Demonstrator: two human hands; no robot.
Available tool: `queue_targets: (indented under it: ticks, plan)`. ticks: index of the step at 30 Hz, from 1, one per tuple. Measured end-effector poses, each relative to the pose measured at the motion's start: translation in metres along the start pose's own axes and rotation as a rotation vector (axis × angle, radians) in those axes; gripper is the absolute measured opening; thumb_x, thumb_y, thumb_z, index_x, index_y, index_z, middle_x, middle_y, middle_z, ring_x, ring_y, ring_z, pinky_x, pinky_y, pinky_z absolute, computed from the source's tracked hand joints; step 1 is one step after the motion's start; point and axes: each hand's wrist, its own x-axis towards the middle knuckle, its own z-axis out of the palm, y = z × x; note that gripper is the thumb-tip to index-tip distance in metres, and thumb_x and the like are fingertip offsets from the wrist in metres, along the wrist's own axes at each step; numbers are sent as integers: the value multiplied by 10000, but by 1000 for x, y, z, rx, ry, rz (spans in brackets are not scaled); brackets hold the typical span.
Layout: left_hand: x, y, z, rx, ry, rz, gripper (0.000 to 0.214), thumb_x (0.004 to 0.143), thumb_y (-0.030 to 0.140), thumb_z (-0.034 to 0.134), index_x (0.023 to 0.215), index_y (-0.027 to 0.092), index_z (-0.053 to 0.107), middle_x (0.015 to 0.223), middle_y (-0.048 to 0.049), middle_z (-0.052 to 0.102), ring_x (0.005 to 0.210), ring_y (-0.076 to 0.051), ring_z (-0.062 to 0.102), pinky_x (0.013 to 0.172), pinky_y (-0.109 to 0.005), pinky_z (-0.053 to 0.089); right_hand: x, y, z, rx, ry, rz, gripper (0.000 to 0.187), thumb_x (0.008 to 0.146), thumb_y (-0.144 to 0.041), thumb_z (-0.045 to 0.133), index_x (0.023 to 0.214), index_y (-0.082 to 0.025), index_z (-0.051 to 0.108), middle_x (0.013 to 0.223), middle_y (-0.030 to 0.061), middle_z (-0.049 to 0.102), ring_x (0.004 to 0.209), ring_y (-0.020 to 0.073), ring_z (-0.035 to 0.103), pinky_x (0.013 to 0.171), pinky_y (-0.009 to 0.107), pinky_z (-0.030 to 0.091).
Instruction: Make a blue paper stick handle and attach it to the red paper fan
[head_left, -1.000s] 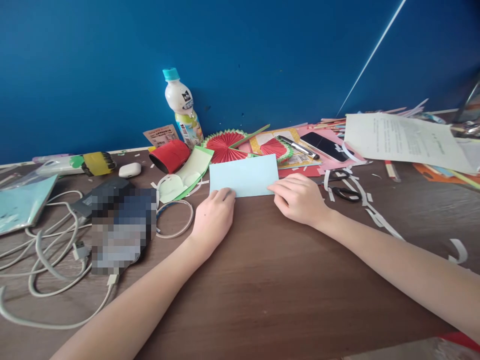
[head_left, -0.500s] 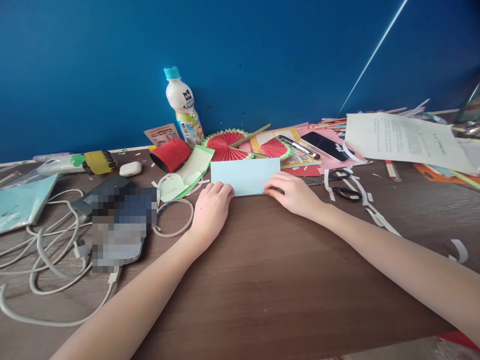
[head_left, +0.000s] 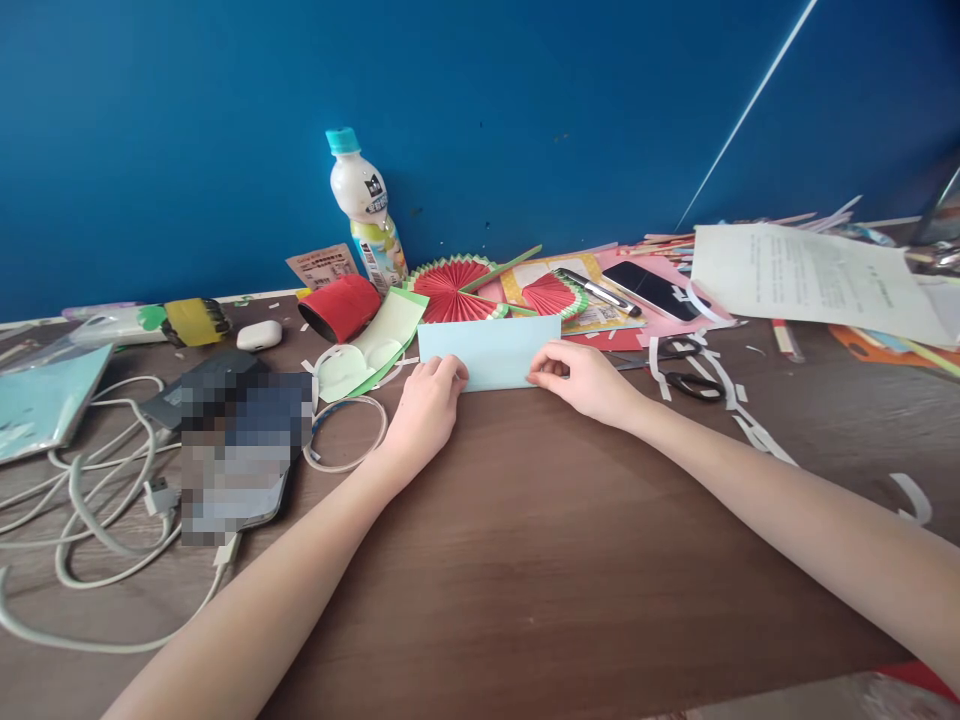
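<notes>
A light blue sheet of paper (head_left: 495,352) lies on the dark wooden table in front of me, its long side running left to right. My left hand (head_left: 429,400) is closed at the paper's near left corner, fingers curled down on its edge. At the near right corner, my right hand (head_left: 581,378) pinches the edge between thumb and fingers. Behind the paper sit two pleated red-and-green paper fans (head_left: 454,288) resembling watermelon. Scissors (head_left: 694,385) with black handles rest to the right of my right hand, among white paper strips.
At left are a phone (head_left: 247,460), a white cable (head_left: 71,500), a black power bank (head_left: 202,385) and a tape ring (head_left: 345,435). A bottle (head_left: 367,205) stands by the blue wall, beside a red roll (head_left: 341,308). Another phone (head_left: 652,290) and a printed sheet (head_left: 810,280) lie at right.
The right thumb and fingers have shifted slightly at the paper's near edge. The paper and the left hand stay almost where they were; the view has moved a little.
</notes>
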Motion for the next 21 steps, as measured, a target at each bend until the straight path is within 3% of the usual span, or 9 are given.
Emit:
queue_targets:
  ticks: [17,21]
  plan:
    - [1,0,0,-25,-6,28,198,814,100,357,837,193,530,820,-36,478,775,-173,489,766,-319,423,2,2,0,-34,-16,11,99,769,-252,556,695,-190,535,712,-3,521,662,131,483,626,276,390]
    - [0,0,3,98,11,74,229,841,131,344,915,200,549,846,-46,485,802,-186,486,759,-328,417,2,3,1,-31,-20,15,94,768,-265,557,713,-192,532,702,-5,514,657,134,484,622,279,392]
